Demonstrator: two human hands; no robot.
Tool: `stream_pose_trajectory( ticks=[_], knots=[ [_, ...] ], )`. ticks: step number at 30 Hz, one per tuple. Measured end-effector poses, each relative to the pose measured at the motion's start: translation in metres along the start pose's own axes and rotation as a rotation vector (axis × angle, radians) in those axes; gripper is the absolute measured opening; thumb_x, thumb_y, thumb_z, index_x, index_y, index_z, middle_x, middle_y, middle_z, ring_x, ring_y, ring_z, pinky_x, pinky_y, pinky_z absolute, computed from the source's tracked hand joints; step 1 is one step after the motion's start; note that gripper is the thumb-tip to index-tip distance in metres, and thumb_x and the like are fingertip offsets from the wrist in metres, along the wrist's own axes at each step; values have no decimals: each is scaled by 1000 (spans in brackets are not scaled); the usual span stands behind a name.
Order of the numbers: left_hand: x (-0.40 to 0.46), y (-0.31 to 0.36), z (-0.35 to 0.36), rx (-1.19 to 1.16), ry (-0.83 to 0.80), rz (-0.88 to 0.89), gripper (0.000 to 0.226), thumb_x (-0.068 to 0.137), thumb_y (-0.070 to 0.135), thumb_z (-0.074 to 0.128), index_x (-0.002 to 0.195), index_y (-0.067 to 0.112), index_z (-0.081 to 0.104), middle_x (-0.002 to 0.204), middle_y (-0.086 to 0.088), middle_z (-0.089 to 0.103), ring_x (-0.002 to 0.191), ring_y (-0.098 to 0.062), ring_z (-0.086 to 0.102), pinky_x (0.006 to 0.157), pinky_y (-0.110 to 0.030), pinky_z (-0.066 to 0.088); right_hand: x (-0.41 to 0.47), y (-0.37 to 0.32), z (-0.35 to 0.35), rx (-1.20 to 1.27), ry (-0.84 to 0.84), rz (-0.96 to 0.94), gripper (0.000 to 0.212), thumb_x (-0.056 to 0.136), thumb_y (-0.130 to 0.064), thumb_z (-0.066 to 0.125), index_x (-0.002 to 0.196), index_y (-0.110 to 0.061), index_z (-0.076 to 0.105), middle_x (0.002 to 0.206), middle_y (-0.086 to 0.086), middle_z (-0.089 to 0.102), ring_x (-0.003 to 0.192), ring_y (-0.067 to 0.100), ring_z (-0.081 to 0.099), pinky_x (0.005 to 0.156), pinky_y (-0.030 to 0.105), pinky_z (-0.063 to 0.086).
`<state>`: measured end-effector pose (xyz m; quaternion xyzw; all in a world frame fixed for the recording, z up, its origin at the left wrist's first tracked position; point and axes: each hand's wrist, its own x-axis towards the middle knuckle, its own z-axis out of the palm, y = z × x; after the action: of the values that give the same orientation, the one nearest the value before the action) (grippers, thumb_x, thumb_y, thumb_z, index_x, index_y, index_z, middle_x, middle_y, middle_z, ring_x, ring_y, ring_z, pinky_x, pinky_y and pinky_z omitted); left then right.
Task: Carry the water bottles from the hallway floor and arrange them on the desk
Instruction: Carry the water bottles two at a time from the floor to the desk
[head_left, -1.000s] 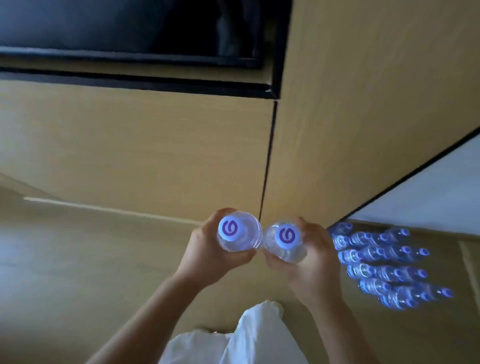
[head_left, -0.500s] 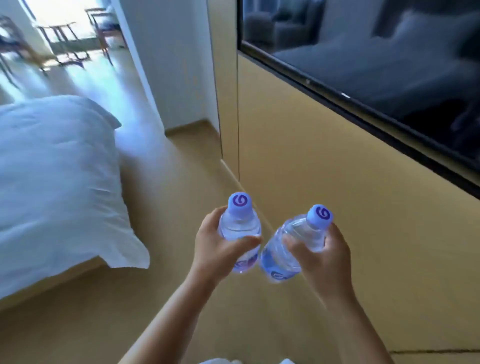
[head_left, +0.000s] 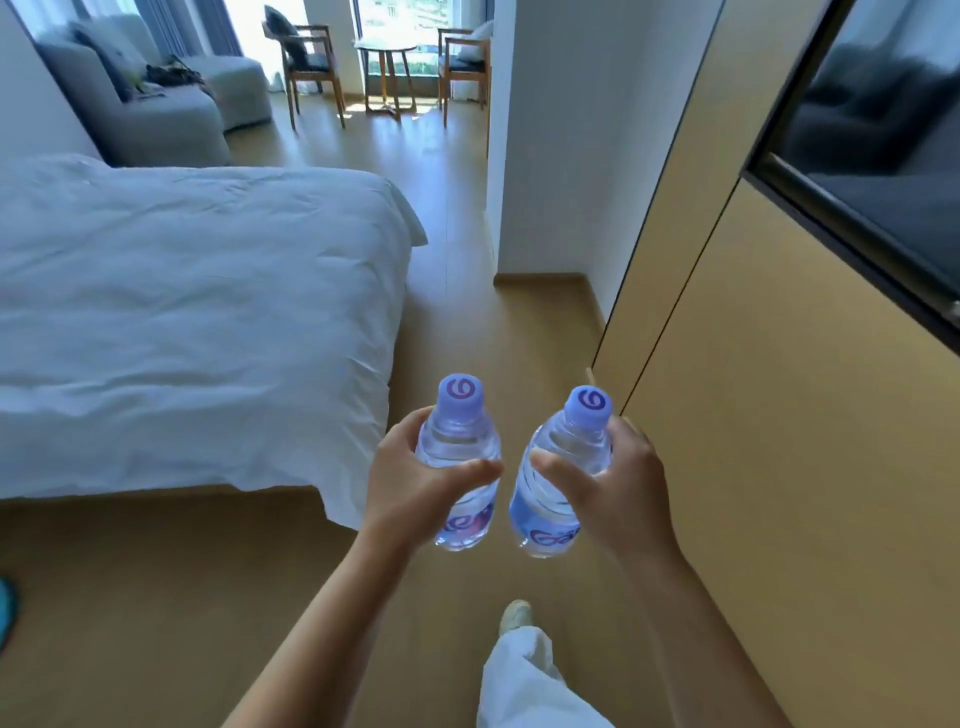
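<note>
Water bottles: two, one per hand, carried chest-front over wood floor (head_left: 457, 322).
Left bottle (head_left: 460, 462) near upright, wrapped mid-body by left hand (head_left: 415, 486).
Right bottle (head_left: 563, 478) tilted inward, gripped by right hand (head_left: 618, 488).
Caps up, bodies apart; judged for stable carrying.
Desk not in view.

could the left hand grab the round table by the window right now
Probably not: the left hand already grips a bottle, and the round table stands far across the room.
</note>
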<state>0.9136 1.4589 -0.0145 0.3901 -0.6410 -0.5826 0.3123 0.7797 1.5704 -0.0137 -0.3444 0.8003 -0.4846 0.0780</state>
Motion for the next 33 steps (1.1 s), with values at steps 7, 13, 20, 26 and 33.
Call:
stream_pose_trajectory(
  ticks=[7,13,20,26,33],
  knots=[
    [123,17,27,-42,74,19,49,37,33,80,83,19,68,75,2,73,70,-13,70,66,-26,55,138,7,28,26,-76,-67,54,50,-65,54,80,-20,56,80,-1,57,81,22,58,72,38,50],
    [217,29,44,-78,140,39,34,46,20,78,78,21,67,70,8,71,64,-5,67,59,-15,52,245,8,50,0,-134,-138,39,58,-52,73,74,-27,49,77,-2,52,80,24,55,71,36,47],
    [318,29,52,-76,165,31,36,43,27,81,76,23,68,71,6,72,64,-9,69,56,-15,51,340,18,90,0,-152,-108,39,58,-52,66,77,-19,55,78,1,54,80,25,57,73,43,49],
    [437,24,49,-28,131,3,38,42,33,80,77,25,67,73,8,72,65,-8,68,60,-18,52,441,24,143,-23,-160,-77,48,57,-57,66,81,-17,58,80,0,55,83,24,56,75,44,49],
    [596,40,29,-17,75,-13,45,35,41,76,77,26,69,74,7,72,69,-10,69,68,-27,56,573,12,213,-63,-78,-45,42,64,-44,80,78,-18,50,77,-4,50,80,25,55,69,37,47]
  ],
)
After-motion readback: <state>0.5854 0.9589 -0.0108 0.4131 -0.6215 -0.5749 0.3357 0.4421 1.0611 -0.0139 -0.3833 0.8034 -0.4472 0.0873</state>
